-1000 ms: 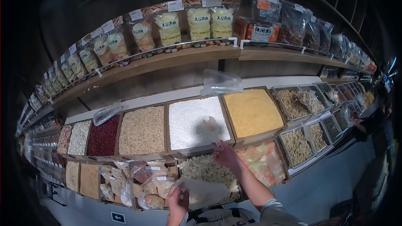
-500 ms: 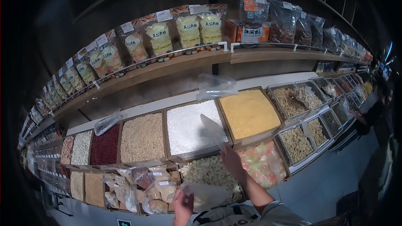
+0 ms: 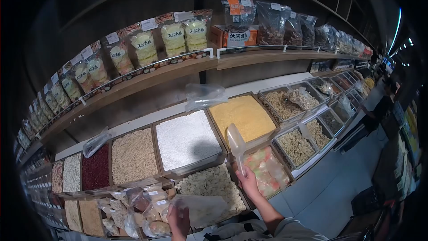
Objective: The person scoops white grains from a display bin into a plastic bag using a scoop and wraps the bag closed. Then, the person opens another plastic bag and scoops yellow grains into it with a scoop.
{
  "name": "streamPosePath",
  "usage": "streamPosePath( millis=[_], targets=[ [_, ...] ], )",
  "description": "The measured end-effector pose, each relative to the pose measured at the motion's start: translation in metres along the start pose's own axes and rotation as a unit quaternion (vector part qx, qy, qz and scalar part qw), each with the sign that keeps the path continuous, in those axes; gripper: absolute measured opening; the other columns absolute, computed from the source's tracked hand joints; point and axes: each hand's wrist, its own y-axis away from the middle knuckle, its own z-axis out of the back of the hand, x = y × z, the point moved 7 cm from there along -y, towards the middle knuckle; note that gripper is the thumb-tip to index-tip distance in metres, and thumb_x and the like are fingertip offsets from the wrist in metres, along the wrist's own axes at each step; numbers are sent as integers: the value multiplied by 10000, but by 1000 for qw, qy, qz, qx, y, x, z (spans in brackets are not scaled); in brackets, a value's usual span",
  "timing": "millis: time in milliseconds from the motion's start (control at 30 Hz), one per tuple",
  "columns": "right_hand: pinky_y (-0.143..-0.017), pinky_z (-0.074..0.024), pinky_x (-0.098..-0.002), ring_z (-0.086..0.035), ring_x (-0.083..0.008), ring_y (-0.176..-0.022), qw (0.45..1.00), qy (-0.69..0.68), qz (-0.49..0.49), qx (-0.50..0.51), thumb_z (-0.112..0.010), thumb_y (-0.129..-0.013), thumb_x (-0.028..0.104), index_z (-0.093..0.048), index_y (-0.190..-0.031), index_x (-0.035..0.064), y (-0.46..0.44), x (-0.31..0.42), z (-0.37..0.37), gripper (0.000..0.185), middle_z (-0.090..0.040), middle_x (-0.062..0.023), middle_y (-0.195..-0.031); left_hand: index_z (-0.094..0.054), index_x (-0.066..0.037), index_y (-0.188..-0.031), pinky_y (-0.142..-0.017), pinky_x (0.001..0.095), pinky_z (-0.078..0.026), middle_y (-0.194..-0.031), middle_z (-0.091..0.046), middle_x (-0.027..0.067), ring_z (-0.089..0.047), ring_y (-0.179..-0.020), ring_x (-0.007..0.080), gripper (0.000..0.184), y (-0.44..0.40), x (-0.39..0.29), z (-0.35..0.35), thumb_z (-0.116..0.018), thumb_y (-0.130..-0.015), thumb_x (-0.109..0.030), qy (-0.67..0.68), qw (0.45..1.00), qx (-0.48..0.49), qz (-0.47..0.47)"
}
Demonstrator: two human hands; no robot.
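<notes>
My right hand is closed round the handle of a translucent plastic scoop. The scoop's bowl points up and lies in front of the near left part of a bin of yellow grain. Low in the view, my left hand grips a clear plastic bag. That bag hangs across the front of a bin of pale, flat pieces. Left of the scoop is a bin of white grain, with a dark shadow on it.
A wooden shelf with packaged goods runs above the bins. Filled plastic bags sit left of my left hand. Wrapped colourful pieces fill a bin at the right. Clear-sided nut bins continue rightward, and another person stands beyond them.
The scoop has moved right, from in front of the white grain to in front of the yellow grain, and now stands more upright. The view has turned right. My left hand still holds the bag.
</notes>
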Motion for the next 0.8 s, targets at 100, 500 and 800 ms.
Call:
streamPosePath(
  millis=[100, 500, 800],
  targets=[
    [-569, -422, -229, -499, -53, -659, 997, 70, 37, -15, -605, -959, 84, -553, -1206, 54, -14, 10, 26, 254, -517, 49, -806, -639, 27, -1119, -732, 353, -487, -954, -630, 172, -611, -792, 308, 325, 0, -25, -16, -639, -794, 15, 31, 999, -4, 17],
    [-670, -467, -250, -543, -81, -732, 971, 194, 139, -26, -595, -937, 61, -523, -1294, 25, -94, 81, 246, 366, -602, -6, -875, -625, 48, -1060, -690, 310, -478, -913, -580, 134, -592, -790, 233, 287, -14, -121, -176, -622, -774, 74, 132, 980, -139, 44],
    [-619, -464, -265, -559, -107, -678, 933, 319, 166, 7, -599, -948, 94, -481, -1364, 14, -156, 146, 286, 440, -595, -53, -782, -516, 40, -1276, -790, 358, -488, -1053, -564, 163, -585, -884, 270, 543, -17, -140, -285, -669, -756, 72, 128, 977, -112, 129]
  ],
)
